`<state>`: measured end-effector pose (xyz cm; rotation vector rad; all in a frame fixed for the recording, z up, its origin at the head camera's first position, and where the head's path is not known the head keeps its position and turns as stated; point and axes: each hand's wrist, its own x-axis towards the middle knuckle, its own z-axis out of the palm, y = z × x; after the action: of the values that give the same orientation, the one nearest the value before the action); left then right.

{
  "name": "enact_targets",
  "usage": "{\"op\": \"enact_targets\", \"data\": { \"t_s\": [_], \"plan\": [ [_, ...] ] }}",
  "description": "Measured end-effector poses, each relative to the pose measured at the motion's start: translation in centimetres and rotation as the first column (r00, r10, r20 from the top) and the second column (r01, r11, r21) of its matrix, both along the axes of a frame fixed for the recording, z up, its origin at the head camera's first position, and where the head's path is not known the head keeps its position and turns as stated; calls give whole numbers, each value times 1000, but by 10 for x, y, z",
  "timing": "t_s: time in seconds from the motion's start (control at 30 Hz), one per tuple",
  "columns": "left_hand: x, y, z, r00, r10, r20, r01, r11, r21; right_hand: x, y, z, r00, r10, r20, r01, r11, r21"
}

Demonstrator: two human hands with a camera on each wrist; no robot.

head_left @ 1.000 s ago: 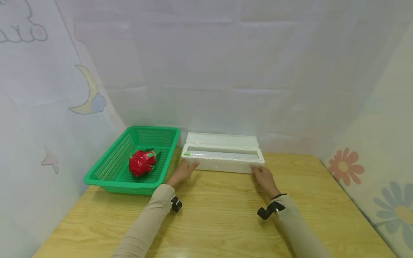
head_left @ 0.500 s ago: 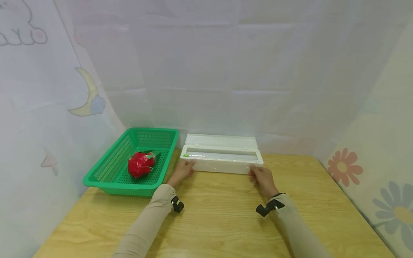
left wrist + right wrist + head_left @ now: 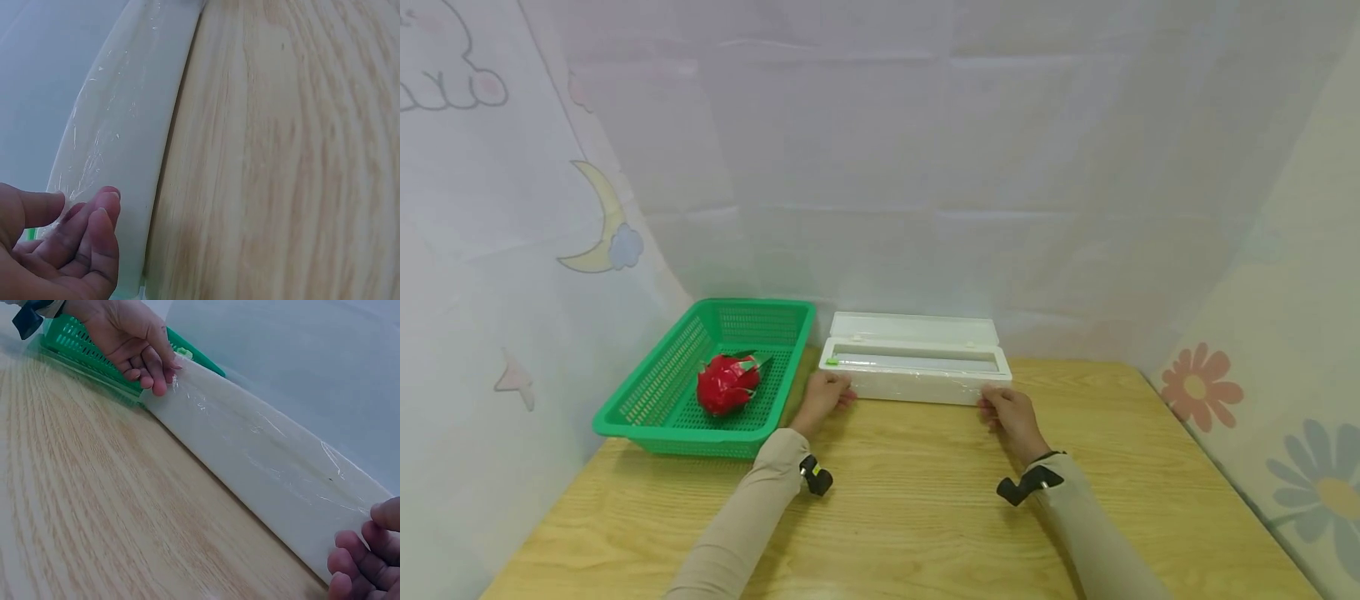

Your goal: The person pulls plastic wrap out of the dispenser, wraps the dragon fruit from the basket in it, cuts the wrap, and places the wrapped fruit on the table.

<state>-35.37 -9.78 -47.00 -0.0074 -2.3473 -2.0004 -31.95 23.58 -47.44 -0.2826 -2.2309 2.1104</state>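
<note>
Change: both my hands have slid slightly toward me along the box front.
Left hand: pinching film at the white box, left end.
Right hand: pinching film, right end.
Box: on the table, beside the green basket.

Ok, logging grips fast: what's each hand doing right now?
Left hand: pinches the film at the box's left end.
Right hand: fingers curled on the film at the right end.
</note>
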Motion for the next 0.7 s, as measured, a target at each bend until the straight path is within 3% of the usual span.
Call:
{"op": "enact_targets", "data": {
  "t_s": [0.27,0.47,0.7],
  "plan": [
    [3,0,7,1000,28,-8,-28,998,52,4,5,2,993,101,-59,-108,985,-133],
    [6,1,11,999,33,-6,-33,996,85,6,9,0,979,154,-133,-173,974,-149],
    [11,2,14,999,39,-22,-36,993,110,12,6,6,972,44,-233,-44,999,5]
  ]
}}
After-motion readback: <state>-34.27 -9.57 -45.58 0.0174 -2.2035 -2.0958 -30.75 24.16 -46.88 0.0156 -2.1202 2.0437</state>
